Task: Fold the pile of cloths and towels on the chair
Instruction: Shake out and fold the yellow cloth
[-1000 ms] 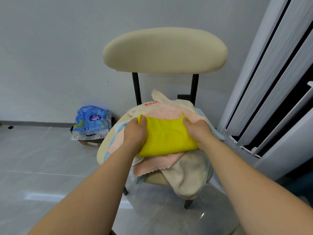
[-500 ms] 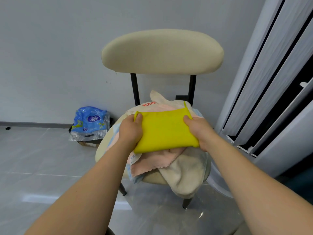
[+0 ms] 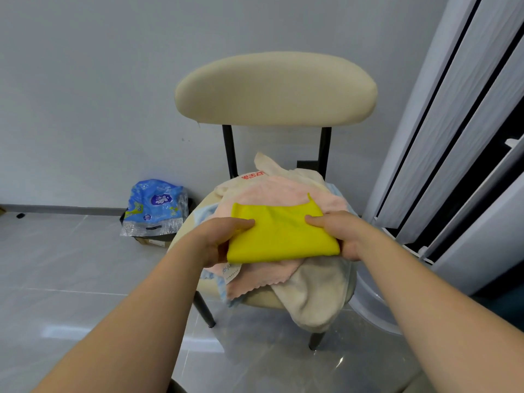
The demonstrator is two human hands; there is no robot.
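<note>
Above the chair (image 3: 275, 89), left hand (image 3: 218, 239) and right hand (image 3: 343, 234) pinch the folded yellow cloth (image 3: 280, 236), thumbs on top

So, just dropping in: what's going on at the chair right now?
A person is folding cloths at the chair. A yellow cloth, already doubled over, is held just over the rest: the left hand pinches its left end and the right hand its right end, thumbs on top. Under it a pink cloth, a light blue cloth and a cream towel lie loose on the chair, the towel hanging over the front edge. None of those looks folded yet.
</note>
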